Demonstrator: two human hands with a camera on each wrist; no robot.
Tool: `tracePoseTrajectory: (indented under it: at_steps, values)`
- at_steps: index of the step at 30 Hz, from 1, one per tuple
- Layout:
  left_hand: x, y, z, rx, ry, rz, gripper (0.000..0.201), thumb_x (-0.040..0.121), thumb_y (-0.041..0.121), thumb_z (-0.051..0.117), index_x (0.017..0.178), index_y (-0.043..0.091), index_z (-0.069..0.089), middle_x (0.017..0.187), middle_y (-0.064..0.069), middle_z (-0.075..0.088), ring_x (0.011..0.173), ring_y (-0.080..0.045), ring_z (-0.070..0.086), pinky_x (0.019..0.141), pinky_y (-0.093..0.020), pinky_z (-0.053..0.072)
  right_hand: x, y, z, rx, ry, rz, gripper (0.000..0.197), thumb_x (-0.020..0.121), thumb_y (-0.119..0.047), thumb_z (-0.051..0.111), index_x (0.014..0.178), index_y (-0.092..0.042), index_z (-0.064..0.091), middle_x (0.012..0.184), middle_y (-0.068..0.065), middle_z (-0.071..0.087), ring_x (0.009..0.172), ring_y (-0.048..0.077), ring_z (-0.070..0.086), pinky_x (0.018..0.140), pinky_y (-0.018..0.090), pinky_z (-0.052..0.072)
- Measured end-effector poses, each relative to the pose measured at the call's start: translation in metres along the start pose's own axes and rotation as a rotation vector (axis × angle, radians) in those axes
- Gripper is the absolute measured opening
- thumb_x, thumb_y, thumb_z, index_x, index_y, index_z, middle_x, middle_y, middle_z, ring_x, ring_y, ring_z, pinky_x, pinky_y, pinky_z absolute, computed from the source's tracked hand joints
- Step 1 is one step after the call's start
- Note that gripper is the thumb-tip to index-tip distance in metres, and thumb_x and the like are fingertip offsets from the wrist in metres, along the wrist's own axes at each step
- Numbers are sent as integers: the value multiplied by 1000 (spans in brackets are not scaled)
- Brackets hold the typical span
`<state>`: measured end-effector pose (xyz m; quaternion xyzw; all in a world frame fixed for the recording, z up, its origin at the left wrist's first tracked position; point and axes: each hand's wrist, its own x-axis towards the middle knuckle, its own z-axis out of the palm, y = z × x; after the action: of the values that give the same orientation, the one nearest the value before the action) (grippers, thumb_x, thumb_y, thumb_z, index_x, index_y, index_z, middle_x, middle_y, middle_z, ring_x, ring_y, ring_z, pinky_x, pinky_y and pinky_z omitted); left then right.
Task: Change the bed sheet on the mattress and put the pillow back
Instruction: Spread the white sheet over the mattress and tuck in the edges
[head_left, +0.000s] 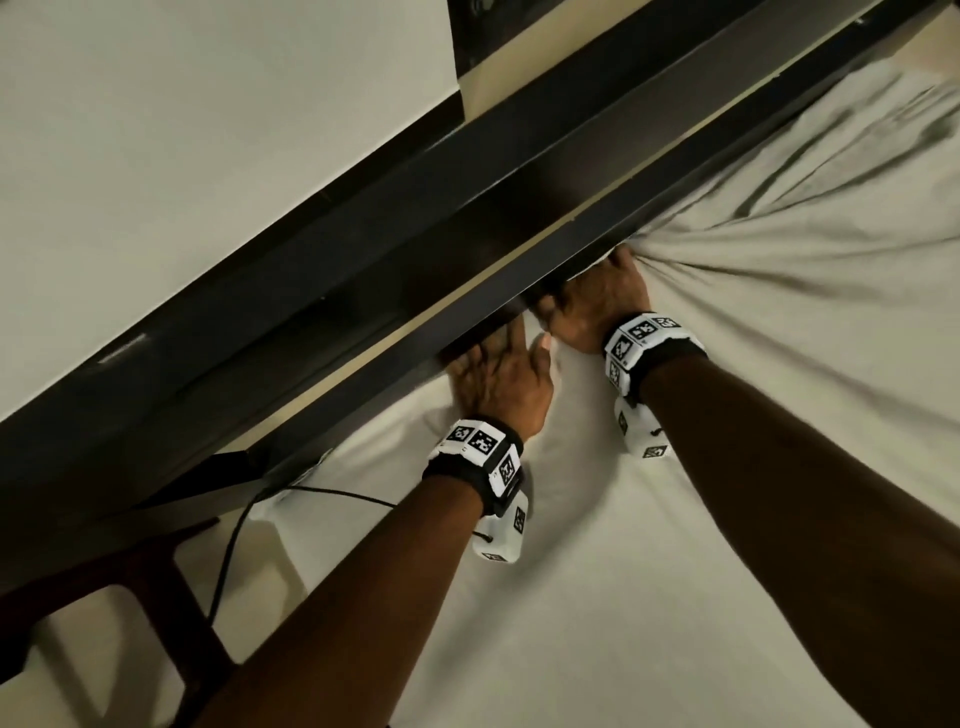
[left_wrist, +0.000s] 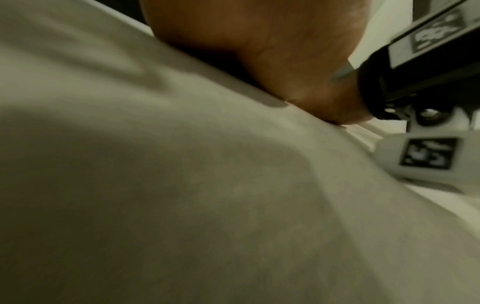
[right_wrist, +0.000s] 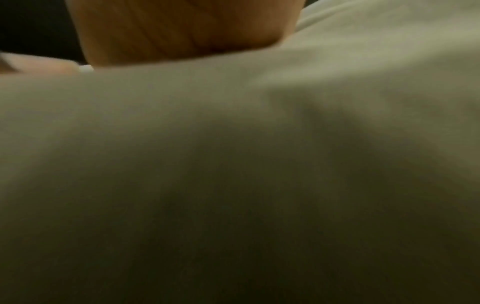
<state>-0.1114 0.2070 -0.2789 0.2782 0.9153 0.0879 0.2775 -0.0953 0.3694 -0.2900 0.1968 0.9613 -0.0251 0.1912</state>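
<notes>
- Bed sheet (head_left: 649, 571): pale, spread over the mattress, smooth near the forearms.
- Left hand (head_left: 501, 382): flat on the sheet, fingers (head_left: 514, 338) straight, tips under the dark headboard (head_left: 363, 270).
- Right hand (head_left: 597, 301): just beyond; fingers hidden at the headboard edge, grip cannot be told; folds radiate from it.

I'm in a bedroom at home: a pale bed sheet (head_left: 675, 545) covers a mattress pushed against a dark wooden headboard (head_left: 467, 218), a plain painted wall (head_left: 182, 130) behind, a black cable (head_left: 228, 561) trailing alongside
</notes>
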Motion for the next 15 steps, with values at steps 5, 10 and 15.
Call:
tracePoseTrajectory:
  at_steps: [5, 10, 15]
  values:
    - [-33, -24, 0, 85, -22, 53, 70, 100, 67, 14, 160, 34, 0, 167, -18, 11, 153, -37, 13, 120, -67, 8, -10, -1, -15, 342, -236, -42, 89, 88, -67, -17, 157, -31, 27, 161, 0, 34, 150, 31, 24, 122, 53, 12]
    - [-95, -80, -7, 184, 29, -63, 79, 97, 76, 15, 160, 34, -7, 164, -25, 16, 150, -43, 21, 118, -66, 17, -29, -12, -19, -13, -165, -1, 69, 98, -55, 11, 160, -25, 17, 167, 4, 19, 154, 31, 9, 124, 51, 1]
    - [-154, -143, -9, 122, 95, -87, 77, 97, 75, 22, 159, 42, -9, 167, -20, 8, 154, -40, 9, 122, -60, 16, -108, -69, -24, 38, 32, -121, 68, 98, -42, 43, 157, -12, 29, 161, 22, 27, 148, 40, 27, 120, 53, 25]
